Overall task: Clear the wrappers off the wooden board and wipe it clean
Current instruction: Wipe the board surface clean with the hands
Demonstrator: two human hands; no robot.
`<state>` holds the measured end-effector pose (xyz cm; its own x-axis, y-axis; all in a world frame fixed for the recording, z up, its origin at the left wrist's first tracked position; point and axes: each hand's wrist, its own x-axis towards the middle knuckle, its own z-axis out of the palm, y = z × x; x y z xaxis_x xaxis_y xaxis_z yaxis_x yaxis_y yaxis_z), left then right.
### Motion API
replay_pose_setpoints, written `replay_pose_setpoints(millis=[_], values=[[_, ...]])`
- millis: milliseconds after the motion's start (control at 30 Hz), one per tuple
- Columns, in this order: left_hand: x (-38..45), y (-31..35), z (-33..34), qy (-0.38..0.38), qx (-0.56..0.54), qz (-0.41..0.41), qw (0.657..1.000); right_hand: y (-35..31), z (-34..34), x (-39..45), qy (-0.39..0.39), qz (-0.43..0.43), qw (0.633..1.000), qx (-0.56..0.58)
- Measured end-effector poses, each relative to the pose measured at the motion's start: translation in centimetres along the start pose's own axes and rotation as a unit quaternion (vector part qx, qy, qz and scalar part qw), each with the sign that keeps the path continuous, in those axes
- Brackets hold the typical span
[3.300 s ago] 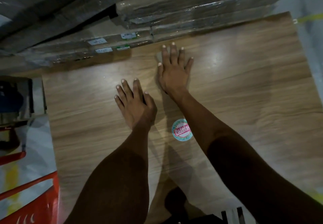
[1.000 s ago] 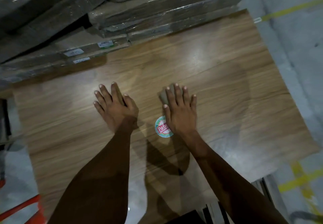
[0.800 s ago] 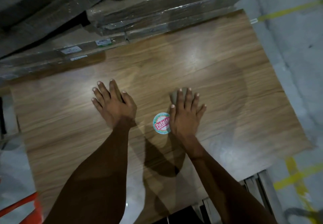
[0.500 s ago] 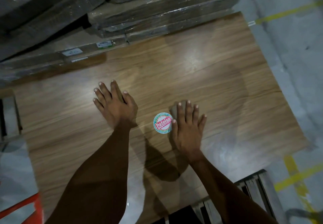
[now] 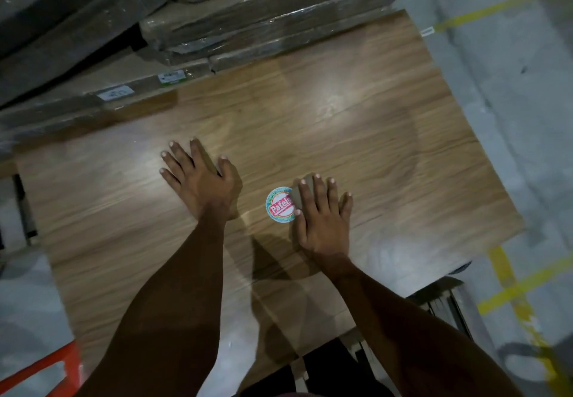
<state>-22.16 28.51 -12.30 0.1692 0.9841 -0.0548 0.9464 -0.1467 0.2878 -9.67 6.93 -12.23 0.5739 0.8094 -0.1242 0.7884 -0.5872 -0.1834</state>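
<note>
A large wood-grain board (image 5: pixel 372 136) lies flat and fills the middle of the view. A round red, white and teal sticker (image 5: pixel 280 204) is stuck near its centre. My left hand (image 5: pixel 201 179) rests flat on the board left of the sticker, fingers straight. Just right of the sticker, my right hand (image 5: pixel 322 220) presses flat with spread fingers. A small grey pad or cloth (image 5: pixel 297 190) peeks out from under its fingertips and overlaps the sticker's right edge. I see no loose wrappers on the board.
Plastic-wrapped stacks of boards (image 5: pixel 263 15) with white labels lie along the far edge. An orange frame (image 5: pixel 46 368) sits at the bottom left. The grey floor with yellow lines (image 5: pixel 511 285) runs along the right. Dark slats (image 5: pixel 440 300) show under the near right corner.
My right hand, with the grey pad under it, has slid from the far middle of the board back toward me, ending beside the sticker. My left hand stayed flat in place.
</note>
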Motion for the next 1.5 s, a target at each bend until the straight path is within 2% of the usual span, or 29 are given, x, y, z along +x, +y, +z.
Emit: replay_pose_setpoints(millis=[100, 167, 267, 367, 533, 733, 967, 1133, 1200, 1300, 1333, 1467, 1500], values=[[-0.5, 0.0, -0.2, -0.020, 0.008, 0.020, 1.000, 0.0, -0.1, 0.1, 0.004, -0.001, 1.000, 0.004], [-2.6, 0.2, -0.1, -0.031, 0.024, 0.064, 0.997, -0.1, -0.1, 0.1, 0.005, 0.000, 1.000, 0.001], [-9.4, 0.9, 0.6, -0.033, 0.028, 0.105, 0.994, -0.2, -0.1, 0.2, -0.003, 0.006, 1.000, -0.001], [-14.6, 1.8, 1.0, -0.052, 0.031, 0.094, 0.994, 0.0, -0.1, 0.1, -0.001, 0.012, 1.000, 0.006], [-14.2, 2.0, 0.7, -0.051, 0.038, 0.075, 0.995, -0.1, -0.2, 0.2, -0.009, 0.025, 0.999, 0.019], [-14.4, 1.8, 1.4, 0.002, 0.017, 0.076, 0.997, -0.2, -0.1, -0.2, 0.009, 0.072, 0.997, 0.023], [-14.6, 1.9, 1.8, 0.050, -0.014, 0.078, 0.996, 0.0, 0.7, 0.0, 0.008, 0.065, 0.998, 0.019], [-14.5, 1.8, 1.9, 0.053, -0.027, 0.077, 0.995, -1.0, 0.6, 0.0, 0.031, 0.153, 0.986, 0.060], [-14.5, 1.8, 1.9, 0.045, -0.018, 0.079, 0.996, -1.7, 0.5, -0.6, 0.009, 0.121, 0.991, 0.065], [-14.5, 1.7, 2.0, 0.023, -0.010, 0.072, 0.997, 0.2, 0.2, -1.6, -0.018, -0.034, 0.999, 0.017], [-14.4, 1.8, 1.9, 0.018, -0.011, 0.070, 0.997, 1.5, 0.1, -1.6, -0.014, -0.046, 0.999, 0.006], [-14.3, 1.6, 1.9, 0.019, -0.016, 0.071, 0.997, 3.6, -0.1, -1.2, 0.014, 0.105, 0.994, 0.027], [-14.3, 1.6, 1.9, 0.021, -0.014, 0.073, 0.997, 3.0, 0.0, -1.3, 0.015, 0.108, 0.994, 0.029]])
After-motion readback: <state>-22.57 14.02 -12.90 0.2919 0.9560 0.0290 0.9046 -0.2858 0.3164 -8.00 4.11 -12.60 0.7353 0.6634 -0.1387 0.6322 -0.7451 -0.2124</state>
